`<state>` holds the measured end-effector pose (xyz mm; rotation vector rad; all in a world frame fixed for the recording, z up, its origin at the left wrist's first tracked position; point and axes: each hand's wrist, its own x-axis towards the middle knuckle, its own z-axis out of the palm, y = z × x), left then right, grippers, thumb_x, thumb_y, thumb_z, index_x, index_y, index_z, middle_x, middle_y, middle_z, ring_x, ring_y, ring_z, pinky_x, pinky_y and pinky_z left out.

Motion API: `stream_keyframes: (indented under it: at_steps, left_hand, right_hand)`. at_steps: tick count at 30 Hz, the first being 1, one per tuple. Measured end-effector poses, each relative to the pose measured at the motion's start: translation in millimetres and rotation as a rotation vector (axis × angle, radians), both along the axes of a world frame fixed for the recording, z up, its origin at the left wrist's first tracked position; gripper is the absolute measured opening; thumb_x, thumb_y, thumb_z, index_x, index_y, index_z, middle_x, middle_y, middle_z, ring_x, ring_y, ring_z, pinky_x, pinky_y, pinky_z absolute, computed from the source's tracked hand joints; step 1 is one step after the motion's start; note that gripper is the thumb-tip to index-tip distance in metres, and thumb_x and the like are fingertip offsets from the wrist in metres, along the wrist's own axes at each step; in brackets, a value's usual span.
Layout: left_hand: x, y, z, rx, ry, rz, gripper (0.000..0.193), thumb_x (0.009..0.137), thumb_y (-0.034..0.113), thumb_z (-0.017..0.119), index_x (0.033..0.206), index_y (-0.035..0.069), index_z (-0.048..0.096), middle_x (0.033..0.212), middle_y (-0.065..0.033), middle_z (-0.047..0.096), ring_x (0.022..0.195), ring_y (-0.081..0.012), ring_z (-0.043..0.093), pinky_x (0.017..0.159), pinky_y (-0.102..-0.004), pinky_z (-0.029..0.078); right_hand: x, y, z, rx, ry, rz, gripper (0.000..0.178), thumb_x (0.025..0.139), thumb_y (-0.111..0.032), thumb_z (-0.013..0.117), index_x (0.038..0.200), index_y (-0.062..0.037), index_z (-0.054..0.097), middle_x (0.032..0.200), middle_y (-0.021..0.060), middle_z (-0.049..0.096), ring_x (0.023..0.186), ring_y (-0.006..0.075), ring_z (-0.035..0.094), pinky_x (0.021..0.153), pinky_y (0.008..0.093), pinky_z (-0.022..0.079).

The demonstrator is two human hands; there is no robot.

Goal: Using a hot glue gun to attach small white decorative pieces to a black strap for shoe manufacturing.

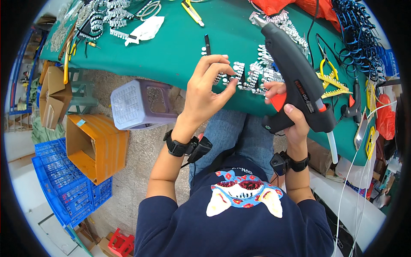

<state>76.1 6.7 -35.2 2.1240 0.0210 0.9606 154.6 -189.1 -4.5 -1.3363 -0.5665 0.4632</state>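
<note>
head view: left hand pinches a rhinestone trim beside the right hand, which grips a glue gun.

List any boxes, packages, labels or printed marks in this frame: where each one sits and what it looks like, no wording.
Glue gun label: small orange and white print on the black gun body held in the right hand.
Orange cardboard box: open, on the floor at left.
Brown cardboard box: open, flaps up, far left under the table edge.
Blue plastic crates: stacked, lower left.
No screens or signs.
</note>
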Motion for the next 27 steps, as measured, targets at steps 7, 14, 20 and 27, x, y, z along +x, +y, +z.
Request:
stream_keyframes:
  at_steps: [7, 14, 20, 27]
  left_hand:
    - [0.0, -3.4, 0.3, -0.125, 0.037, -0.001, 0.025, 0.07, -0.002, 0.069, 0.091, 0.004, 0.059, 0.1, -0.0101, 0.056, 0.087, -0.0209, 0.059, 0.071, -0.0313, 0.051]
    - [2.6, -4.3, -1.1, -0.25, 0.091, -0.038, 0.031, 0.072, -0.006, 0.069, 0.098, 0.002, 0.056, 0.106, -0.0085, 0.051, 0.097, -0.0149, 0.056, 0.071, -0.0249, 0.054]
    - [3.1, -6.0, -1.2, -0.268, 0.103, -0.04, 0.032, 0.072, -0.006, 0.069, 0.1, 0.002, 0.055, 0.107, -0.0072, 0.049, 0.096, -0.0133, 0.054, 0.069, -0.0239, 0.052]
    - [3.8, -9.8, 1.4, -0.259, 0.059, -0.037, 0.032, 0.068, -0.005, 0.063, 0.098, 0.002, 0.056, 0.101, -0.0099, 0.052, 0.092, -0.0202, 0.053, 0.065, -0.0275, 0.051]
  right_hand:
    - [1.7, 6.6, -12.3, 0.075, -0.076, 0.047, 0.042, 0.072, -0.022, 0.054, 0.102, 0.0065, 0.054, 0.09, 0.0207, 0.064, 0.1, 0.0328, 0.058, 0.096, 0.0463, 0.04]
    - [-0.4, 9.0, -14.4, 0.102, -0.043, 0.034, 0.039, 0.071, -0.021, 0.055, 0.1, 0.0055, 0.055, 0.089, 0.0203, 0.064, 0.093, 0.031, 0.059, 0.094, 0.0462, 0.042]
    - [3.6, 7.2, -22.2, 0.145, -0.041, 0.076, 0.058, 0.075, -0.02, 0.057, 0.127, 0.0031, 0.045, 0.093, 0.0137, 0.064, 0.091, 0.0218, 0.061, 0.089, 0.0405, 0.046]
    - [5.6, 7.4, -23.0, 0.146, -0.039, 0.071, 0.058, 0.075, -0.021, 0.058, 0.126, 0.0033, 0.046, 0.093, 0.0137, 0.064, 0.091, 0.0222, 0.061, 0.088, 0.0404, 0.046]
